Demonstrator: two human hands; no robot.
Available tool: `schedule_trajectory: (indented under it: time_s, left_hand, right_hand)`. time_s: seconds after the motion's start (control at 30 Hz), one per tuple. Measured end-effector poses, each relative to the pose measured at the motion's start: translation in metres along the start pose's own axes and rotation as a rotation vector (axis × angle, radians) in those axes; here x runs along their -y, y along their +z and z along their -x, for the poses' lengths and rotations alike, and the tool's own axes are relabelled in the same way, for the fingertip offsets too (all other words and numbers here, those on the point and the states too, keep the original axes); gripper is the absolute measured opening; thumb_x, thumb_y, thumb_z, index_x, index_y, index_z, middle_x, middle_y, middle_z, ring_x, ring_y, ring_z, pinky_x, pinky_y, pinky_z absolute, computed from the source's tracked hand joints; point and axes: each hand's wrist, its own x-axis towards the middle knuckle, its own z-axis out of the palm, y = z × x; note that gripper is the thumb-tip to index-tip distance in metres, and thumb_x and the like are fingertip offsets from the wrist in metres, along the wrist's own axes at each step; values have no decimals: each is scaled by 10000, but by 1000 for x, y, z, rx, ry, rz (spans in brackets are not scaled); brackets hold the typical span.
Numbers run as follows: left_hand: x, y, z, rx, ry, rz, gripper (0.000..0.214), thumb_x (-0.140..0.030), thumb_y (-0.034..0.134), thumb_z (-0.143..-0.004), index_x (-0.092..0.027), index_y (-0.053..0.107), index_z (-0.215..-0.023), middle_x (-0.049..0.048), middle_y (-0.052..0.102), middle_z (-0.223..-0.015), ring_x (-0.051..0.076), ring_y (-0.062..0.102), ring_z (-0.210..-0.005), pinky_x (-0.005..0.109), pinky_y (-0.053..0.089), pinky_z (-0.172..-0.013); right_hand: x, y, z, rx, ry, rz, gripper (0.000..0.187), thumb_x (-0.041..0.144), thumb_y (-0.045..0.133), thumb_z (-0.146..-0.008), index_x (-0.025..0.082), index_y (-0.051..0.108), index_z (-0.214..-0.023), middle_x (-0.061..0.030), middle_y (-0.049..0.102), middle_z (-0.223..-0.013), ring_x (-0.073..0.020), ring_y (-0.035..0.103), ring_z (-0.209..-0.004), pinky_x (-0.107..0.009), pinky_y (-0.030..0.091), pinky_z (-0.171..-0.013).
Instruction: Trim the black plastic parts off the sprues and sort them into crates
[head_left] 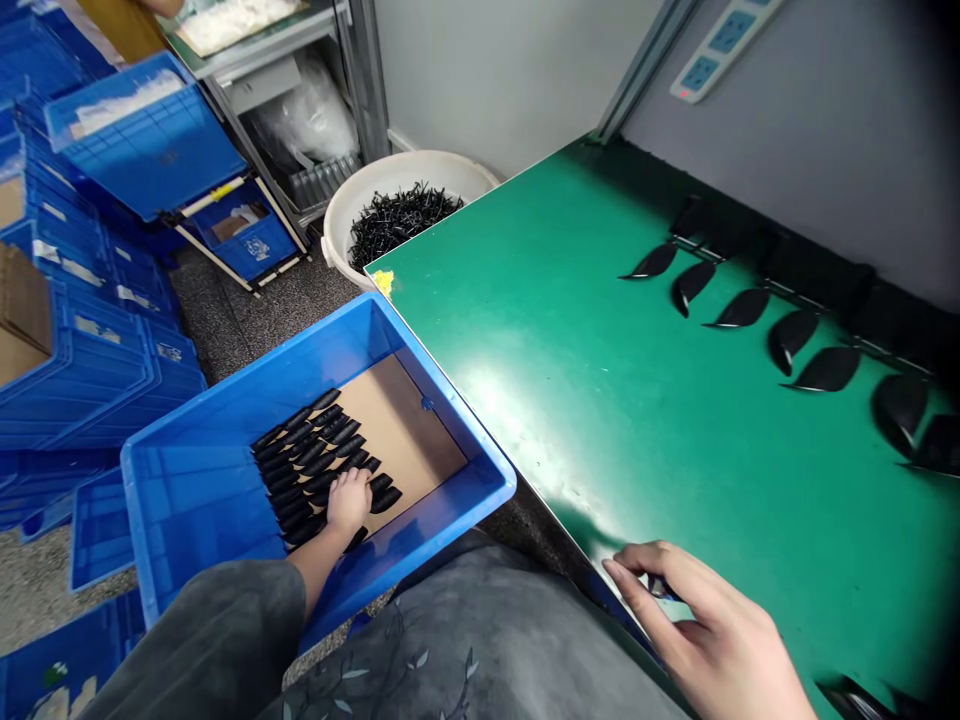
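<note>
My left hand [350, 503] reaches down into a blue plastic bin [442, 525], fingers curled over a black leaf-shaped plastic piece at the near end of the rows. Its fingertips are partly hidden. Several such black pieces [319, 462] lie close together in slanting rows on a cardboard sheet [405, 420] in the bin. Above the green table's near edge, my right hand [697, 620] is closed, with thumb and forefinger meeting. Something small and dark [657, 586] shows behind those fingers; I cannot make out what it is.
More black curved pieces [825, 370] line the back of the green table [525, 300]. A white tub [334, 235] of thin black parts stands beyond the bin. Stacked blue crates [97, 370] fill the left. A power strip [712, 55] is on the wall. Another person's clothing [131, 30] shows top left.
</note>
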Motion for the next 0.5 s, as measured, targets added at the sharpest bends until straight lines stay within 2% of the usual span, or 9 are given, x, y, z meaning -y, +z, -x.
schedule_trajectory:
  time_s: [0.17,0.3,0.4,0.5]
  left_hand:
    - [-17,-2,-16,27,365,17,385,-345,520,-897,-205,506,-1256,98,492,-1330,264,474,-1202,514,389,-999]
    - [-17,0,-35,143,631,-3,361,-387,550,-875,-185,565,-1174,88,546,-1262,260,494,-1177,528,365,-1009]
    - [-10,5,-45,216,727,-44,313,-372,557,-873,-172,595,-1111,82,582,-1204,242,533,-1121,511,387,-991]
    - [-3,11,-48,238,746,-85,283,-346,546,-884,-175,598,-1104,83,586,-1203,229,549,-1098,491,415,-972]
  right_hand:
    - [-1,2,2,10,-3,-2,133,358,562,-878,226,567,-866,-16,615,-789,-148,600,-688,-239,473,-606]
    - [-1,4,3,10,-10,-6,132,356,556,-883,225,567,-876,-14,616,-796,-141,603,-690,-229,478,-609]
    - [-4,4,5,4,-8,-5,133,356,555,-883,224,570,-872,-10,616,-789,-135,603,-680,-223,479,-607]
    - [-7,3,6,-14,15,23,160,381,551,-883,225,569,-854,-8,616,-775,-137,602,-671,-227,476,-589]
